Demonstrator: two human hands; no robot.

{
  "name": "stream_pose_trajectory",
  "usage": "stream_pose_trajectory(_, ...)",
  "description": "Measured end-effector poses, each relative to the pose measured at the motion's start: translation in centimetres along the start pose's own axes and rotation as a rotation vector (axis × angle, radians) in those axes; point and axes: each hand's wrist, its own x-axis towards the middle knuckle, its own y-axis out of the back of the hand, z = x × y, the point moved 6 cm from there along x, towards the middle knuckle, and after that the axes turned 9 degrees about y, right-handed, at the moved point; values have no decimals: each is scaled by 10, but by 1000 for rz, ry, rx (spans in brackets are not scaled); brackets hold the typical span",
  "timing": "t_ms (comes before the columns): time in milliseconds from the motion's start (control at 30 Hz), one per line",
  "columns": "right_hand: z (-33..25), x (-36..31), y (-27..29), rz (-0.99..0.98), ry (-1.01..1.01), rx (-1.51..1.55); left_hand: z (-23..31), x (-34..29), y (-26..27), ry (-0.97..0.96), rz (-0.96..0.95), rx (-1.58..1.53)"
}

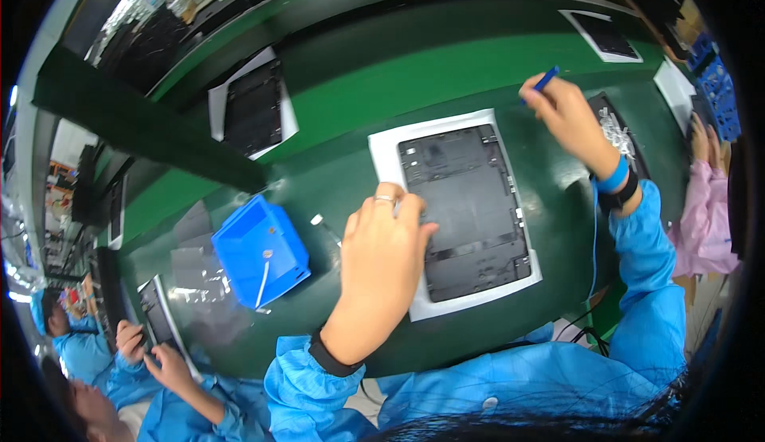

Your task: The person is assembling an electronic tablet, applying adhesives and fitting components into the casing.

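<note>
The flat black panel [466, 203] lies on a white sheet [386, 152] at the middle of the green bench [562, 223]. The panel sits slightly rotated, and the sheet shows along its edges.

Left hand [378, 251]: positioned at the left edge of the panel, back of the hand upward, fingers bent. The thumb tip extends over the panel surface. The fingertips are partly hidden; whether the hand grips or only rests on the edge cannot be determined.

Right hand [570, 119]: raised to the right of the panel's far end and clear of it. The fingers close on a slim blue tool [548, 78]. A blue wrist strap [613, 174] encircles the wrist, with a blue cord [595, 243] running toward the near side.

Surrounding items: a blue bin [288, 281] stands left of the left hand and contains a white cable [262, 283]. A small white connector [317, 220] lies between bin and panel. Clear film [203, 287] lies left of the bin. A dark tray [640, 167] with small white parts [615, 130] is located right of the right hand. A second black panel [253, 111] rests at the far left. At the near left, a co-worker's hands [175, 374] are beside another dark panel [157, 314].
</note>
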Motion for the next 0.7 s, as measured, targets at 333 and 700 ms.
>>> stream_pose_trajectory(333, 28, -7, -5, -24, -228, -98, -70, -44, -14, 273, 184, 51)
stream_pose_trajectory(700, -116, -11, -16, 198, 83, 188, -62, -20, 8, 203, 171, -336)
